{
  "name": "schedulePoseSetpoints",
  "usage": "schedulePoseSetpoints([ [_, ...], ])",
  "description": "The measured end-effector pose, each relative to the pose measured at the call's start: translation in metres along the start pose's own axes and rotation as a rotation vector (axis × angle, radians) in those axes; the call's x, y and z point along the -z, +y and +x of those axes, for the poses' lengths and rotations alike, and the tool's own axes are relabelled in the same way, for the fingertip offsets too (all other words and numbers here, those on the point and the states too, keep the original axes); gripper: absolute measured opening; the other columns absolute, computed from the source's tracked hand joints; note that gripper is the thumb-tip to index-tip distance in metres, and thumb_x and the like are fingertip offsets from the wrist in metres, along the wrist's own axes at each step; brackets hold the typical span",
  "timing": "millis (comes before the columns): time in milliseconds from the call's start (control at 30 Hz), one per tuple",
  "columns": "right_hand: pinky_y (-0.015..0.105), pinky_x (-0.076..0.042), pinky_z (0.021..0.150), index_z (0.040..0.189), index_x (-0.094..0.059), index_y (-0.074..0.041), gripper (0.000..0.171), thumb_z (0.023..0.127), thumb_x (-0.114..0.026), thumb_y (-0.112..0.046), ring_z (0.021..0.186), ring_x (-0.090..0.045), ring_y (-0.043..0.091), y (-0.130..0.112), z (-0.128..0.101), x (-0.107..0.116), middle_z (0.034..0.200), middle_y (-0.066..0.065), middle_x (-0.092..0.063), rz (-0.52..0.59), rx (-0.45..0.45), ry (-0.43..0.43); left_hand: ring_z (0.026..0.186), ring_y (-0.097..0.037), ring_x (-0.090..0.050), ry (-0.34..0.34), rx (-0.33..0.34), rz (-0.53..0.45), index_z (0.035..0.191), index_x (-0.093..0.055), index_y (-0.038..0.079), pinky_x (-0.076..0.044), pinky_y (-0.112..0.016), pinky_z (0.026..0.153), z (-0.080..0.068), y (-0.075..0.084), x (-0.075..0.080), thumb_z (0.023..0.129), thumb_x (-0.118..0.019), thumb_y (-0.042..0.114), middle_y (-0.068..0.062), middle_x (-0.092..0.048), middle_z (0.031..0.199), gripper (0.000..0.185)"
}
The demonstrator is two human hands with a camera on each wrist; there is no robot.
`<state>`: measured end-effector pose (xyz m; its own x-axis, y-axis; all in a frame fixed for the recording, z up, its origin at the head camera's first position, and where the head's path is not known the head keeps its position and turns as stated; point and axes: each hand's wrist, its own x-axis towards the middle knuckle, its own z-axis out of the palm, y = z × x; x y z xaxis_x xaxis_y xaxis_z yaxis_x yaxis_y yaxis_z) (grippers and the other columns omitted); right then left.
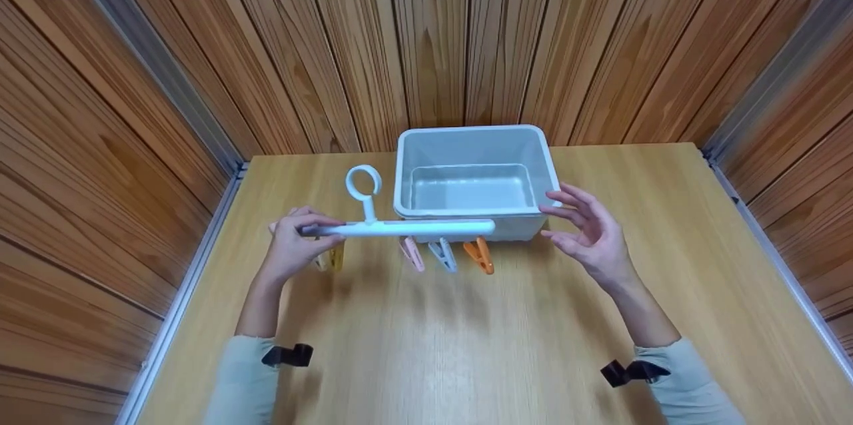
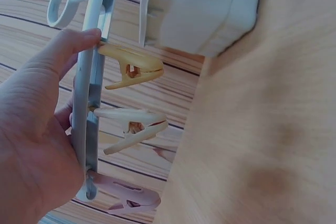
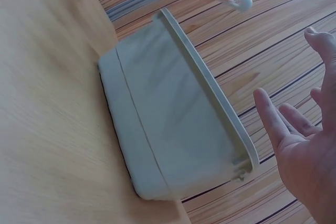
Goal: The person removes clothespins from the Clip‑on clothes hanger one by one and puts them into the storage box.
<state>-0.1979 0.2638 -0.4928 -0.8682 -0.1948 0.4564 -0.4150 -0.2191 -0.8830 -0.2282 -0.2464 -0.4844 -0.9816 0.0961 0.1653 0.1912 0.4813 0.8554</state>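
The left hand (image 1: 293,245) had its fingers and thumb (image 2: 73,45) curled round the left end of a white peg hanger bar (image 1: 400,229), holding it level above the wooden table (image 1: 426,345). The bar's long axis ran left to right, across the near wall of the pale grey plastic tub (image 1: 526,138), with its ring hook (image 1: 364,182) standing up on the far side, just right of the gripping fingers. Clothes pegs hung below the bar: a yellow peg (image 2: 131,69) and a cream peg (image 2: 134,127) close by the hand, then a pink peg (image 1: 412,254), a pale blue peg (image 1: 442,256) and an orange peg (image 1: 480,256) further right.

The right hand (image 1: 590,232) held nothing; its fingers (image 3: 270,116) were spread and straight, palm turned towards the tub's right near corner, close to it but apart. The bar's free right end lay to the left of those fingertips, just beside the tub's near rim, so the right hand was the nearer one to that end. The tub stood empty at the far middle of the table.
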Motion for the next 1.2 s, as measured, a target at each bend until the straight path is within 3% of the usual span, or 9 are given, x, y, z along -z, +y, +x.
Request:
schedulePoseSetpoints([
  [333,0.033,-0.067,0.101,0.163,-0.053,-0.01,0.077,0.096,-0.066,0.025,0.138,-0.073,0.019,0.004,0.003,-0.012,0.154,0.0,-0.069,0.019,-0.018,-0.028,0.116,-0.021,-0.056,0.04,-0.003,-0.032,0.114,-0.088,0.008,-0.01,-0.056,0.115,0.003,0.013,-0.01,0.097,-0.091,0.017,-0.018,-0.076,0.115,0.02],
  [700,0.034,-0.066,0.103,0.163,-0.052,-0.004,0.072,0.098,-0.069,0.021,0.137,-0.074,0.018,0.005,0.004,-0.019,0.151,0.001,-0.071,-0.009,-0.042,-0.021,0.118,-0.021,-0.055,0.091,0.004,-0.052,0.116,-0.088,0.007,-0.009,-0.058,0.118,0.003,0.026,-0.02,0.097,-0.091,0.017,-0.014,-0.074,0.113,0.022],
  [933,0.034,-0.067,0.104,0.159,-0.057,-0.009,0.069,0.099,-0.067,0.021,0.135,-0.073,0.017,0.004,0.006,-0.025,0.148,-0.002,-0.072,-0.008,-0.065,0.011,0.117,-0.02,-0.055,0.132,-0.002,-0.062,0.115,-0.088,0.007,-0.011,-0.058,0.119,0.004,0.034,-0.029,0.094,-0.093,0.016,-0.01,-0.074,0.109,0.024],
  [1200,0.023,-0.062,0.107,0.16,-0.054,0.002,0.064,0.099,-0.069,0.018,0.134,-0.073,0.012,0.002,0.006,-0.028,0.149,0.005,-0.072,-0.048,-0.077,0.037,0.115,-0.02,-0.056,0.145,-0.011,-0.068,0.112,-0.089,0.008,-0.011,-0.059,0.118,0.002,0.046,-0.041,0.092,-0.095,0.014,-0.01,-0.075,0.106,0.022],
])
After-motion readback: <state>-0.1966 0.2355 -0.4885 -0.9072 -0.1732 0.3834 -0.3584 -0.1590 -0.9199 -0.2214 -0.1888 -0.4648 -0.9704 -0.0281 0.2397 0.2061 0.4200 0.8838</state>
